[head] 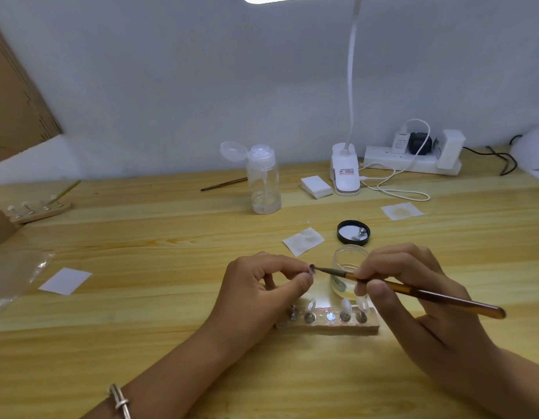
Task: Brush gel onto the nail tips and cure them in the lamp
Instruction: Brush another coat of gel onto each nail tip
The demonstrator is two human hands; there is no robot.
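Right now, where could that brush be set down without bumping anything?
Bare wood lies between the white paper square and the left hand, and left of the pump bottle toward the far nail stand. It is crowded around the jar, lid and near nail stand, by the right hand.

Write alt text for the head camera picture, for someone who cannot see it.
A person's left hand pinches a nail tip while the right hand touches it with a brush. Below them a wooden holder carries more nail tips, with an open jar behind, on a table.
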